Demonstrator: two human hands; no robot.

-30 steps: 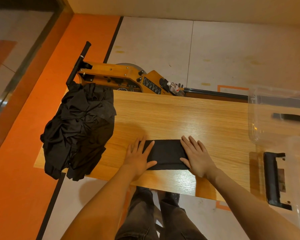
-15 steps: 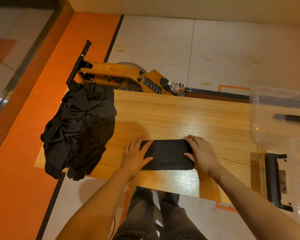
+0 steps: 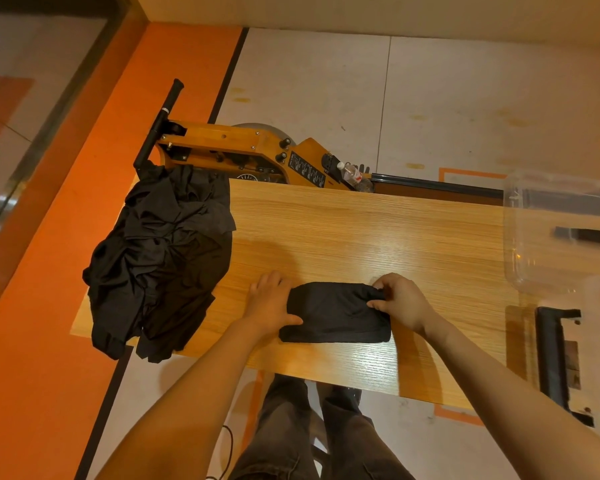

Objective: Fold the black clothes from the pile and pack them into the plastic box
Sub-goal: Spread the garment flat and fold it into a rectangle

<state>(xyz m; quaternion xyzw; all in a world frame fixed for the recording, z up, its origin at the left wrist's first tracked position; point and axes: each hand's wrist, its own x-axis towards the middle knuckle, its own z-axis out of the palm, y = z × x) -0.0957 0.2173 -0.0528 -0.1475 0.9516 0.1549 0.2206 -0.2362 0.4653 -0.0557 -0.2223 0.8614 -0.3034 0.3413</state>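
A folded black garment [image 3: 333, 313] lies near the front edge of the wooden table [image 3: 361, 230]. My left hand [image 3: 271, 303] grips its left end, thumb on top and fingers tucked behind the fold. My right hand [image 3: 400, 301] pinches the garment's right end, and the cloth bunches up there. A pile of crumpled black clothes [image 3: 163, 258] covers the table's left end and hangs over the edge. The clear plastic box [image 3: 561, 233] stands at the table's right end, partly cut off by the frame.
A clear lid with a black handle [image 3: 555, 362] lies at the right, in front of the box. Behind the table stands an orange wooden machine [image 3: 243, 150] with a plastic bottle [image 3: 354, 174] on it. My legs show below the table edge.
Both hands went from lying flat on the garment's ends to gripping them. The right end has bunched up and the garment has shifted slightly right.
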